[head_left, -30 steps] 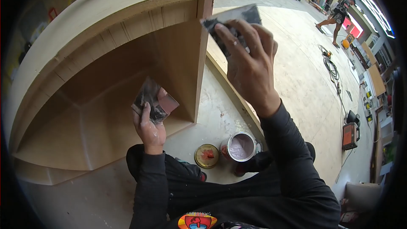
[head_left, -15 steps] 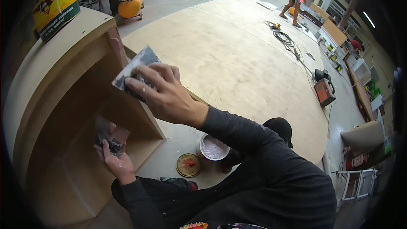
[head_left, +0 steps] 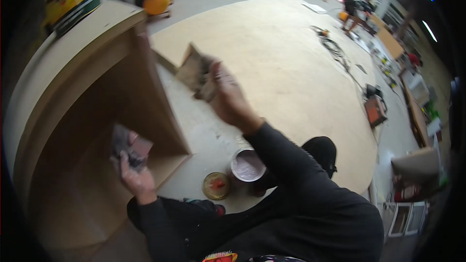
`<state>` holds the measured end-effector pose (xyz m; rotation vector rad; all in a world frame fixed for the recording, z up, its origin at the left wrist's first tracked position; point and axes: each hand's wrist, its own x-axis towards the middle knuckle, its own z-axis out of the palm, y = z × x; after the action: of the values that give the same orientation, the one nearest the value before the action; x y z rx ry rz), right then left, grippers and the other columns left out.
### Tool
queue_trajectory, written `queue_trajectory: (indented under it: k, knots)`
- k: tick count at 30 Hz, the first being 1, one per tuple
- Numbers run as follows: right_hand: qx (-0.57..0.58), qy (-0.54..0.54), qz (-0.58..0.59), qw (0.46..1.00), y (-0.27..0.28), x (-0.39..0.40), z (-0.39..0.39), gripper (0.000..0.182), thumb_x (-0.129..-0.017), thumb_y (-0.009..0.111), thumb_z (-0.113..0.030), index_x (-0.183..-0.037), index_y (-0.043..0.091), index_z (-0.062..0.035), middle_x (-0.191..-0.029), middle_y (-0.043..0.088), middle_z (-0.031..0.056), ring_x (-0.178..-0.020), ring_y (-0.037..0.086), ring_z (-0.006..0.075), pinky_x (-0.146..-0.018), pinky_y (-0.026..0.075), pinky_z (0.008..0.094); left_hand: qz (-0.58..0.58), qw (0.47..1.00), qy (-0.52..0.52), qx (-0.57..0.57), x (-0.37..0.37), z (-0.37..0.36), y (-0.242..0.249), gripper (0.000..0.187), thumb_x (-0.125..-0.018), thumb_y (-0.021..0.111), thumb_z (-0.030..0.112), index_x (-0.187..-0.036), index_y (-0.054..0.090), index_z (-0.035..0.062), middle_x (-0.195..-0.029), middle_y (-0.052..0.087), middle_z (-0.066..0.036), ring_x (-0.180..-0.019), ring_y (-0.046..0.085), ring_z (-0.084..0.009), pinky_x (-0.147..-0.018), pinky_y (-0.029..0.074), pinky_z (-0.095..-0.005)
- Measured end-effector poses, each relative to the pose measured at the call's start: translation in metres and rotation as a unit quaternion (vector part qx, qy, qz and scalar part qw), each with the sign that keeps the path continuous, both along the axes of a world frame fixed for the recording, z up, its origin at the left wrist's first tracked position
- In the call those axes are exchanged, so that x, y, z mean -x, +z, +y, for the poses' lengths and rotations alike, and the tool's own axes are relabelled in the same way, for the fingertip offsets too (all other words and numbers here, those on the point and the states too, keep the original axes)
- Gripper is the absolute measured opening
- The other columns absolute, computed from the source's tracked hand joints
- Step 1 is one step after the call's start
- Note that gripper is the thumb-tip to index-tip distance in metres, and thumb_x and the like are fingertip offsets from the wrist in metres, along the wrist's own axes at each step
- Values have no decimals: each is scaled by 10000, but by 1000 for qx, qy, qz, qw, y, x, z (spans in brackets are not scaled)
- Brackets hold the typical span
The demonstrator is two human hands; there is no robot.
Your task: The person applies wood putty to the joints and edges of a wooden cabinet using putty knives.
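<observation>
My right hand (head_left: 229,94), blurred by motion, grips a flat, wide-bladed putty knife (head_left: 191,70) over the floor, just right of the plywood cabinet's edge. Lower left, my left hand (head_left: 138,179) holds a second flat spreader (head_left: 119,141), smeared grey, with a pinkish patch of putty (head_left: 141,146) on it. Behind that hand is the inside of a curved plywood cabinet (head_left: 82,165). On the floor between my arms stands an open can of pale pink putty (head_left: 248,166). Its round lid (head_left: 216,186), marked red in the middle, lies beside it.
A yellow and green can (head_left: 75,2) stands on the cabinet top. A large plywood platform (head_left: 252,48) spreads ahead, bearing cables (head_left: 335,48) and an orange machine (head_left: 375,109) near its right edge. An orange compressor (head_left: 158,2) and a bending person (head_left: 358,12) are farther back.
My right hand has swung right and turned over, taking the putty knife away from the cabinet edge. My left hand with its spreader has barely moved. A person in the background has bent down.
</observation>
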<state>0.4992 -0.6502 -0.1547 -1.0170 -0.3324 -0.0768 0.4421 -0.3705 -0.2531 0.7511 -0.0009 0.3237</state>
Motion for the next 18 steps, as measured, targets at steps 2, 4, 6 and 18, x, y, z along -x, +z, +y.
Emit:
queue_trajectory:
  k: [2,4,6,18]
  knots:
    - [126,-83,-78,985,15,4,-4,406,-1052,509,-365,-1374,539,-119,-1242,566,61,-1062,556,147,-842,510,284,-4,998,59,-11,-6,0,-11,439,-991,566,177,-1394,492,18,-1356,586,-95,-1231,568,-212,-975,488,-347]
    - [303,-231,-278,882,30,3,-1,333,-983,618,-211,-1293,625,-89,-1226,590,116,-1070,553,212,-882,497,320,33,995,92,-14,-1,-8,2,423,-990,561,170,-1385,499,30,-1342,598,-101,-1222,581,-219,-922,518,-351]
    - [470,-356,-392,706,54,9,1,396,-889,693,-119,-1280,644,-78,-1231,588,143,-1074,533,290,-920,474,369,22,998,62,-6,6,-15,23,394,-979,560,102,-1352,488,-3,-1313,602,-154,-1181,620,-290,-997,499,-387]
    - [553,-462,-466,513,100,-6,25,449,-833,759,-199,-1274,681,-176,-1267,609,65,-1111,516,315,-928,454,437,31,997,72,-14,6,-17,25,355,-990,564,139,-1325,514,33,-1273,614,-97,-1132,620,-227,-848,556,-393]
